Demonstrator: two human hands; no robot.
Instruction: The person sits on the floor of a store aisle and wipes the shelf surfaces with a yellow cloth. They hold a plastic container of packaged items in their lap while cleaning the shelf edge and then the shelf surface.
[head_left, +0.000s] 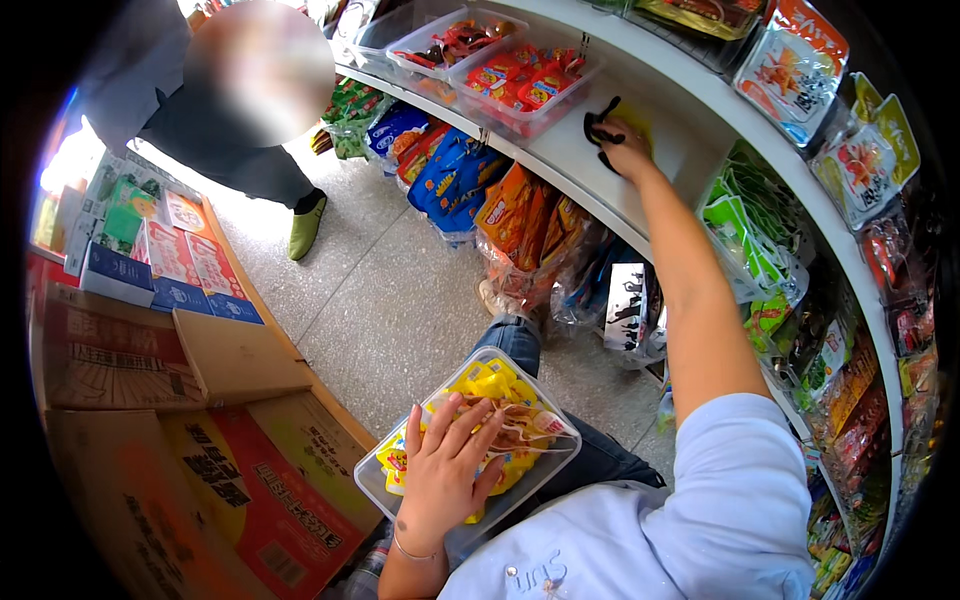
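A clear plastic bin of small yellow snack packets rests on my lap. My left hand lies over the packets with its fingers apart; some clear and brown wrappers show beside the fingertips. My right arm stretches to a white shelf. Over its surface, my right hand grips a black object with curved arms, whose kind I cannot make out. Something yellow shows behind that hand, mostly hidden by it.
Left of my right hand, clear bins hold red packets and dark wrapped snacks. Bagged snacks stand below the shelf. Green packets lie to the right. Cardboard boxes fill the left side. Another person is close by, wearing green shoes.
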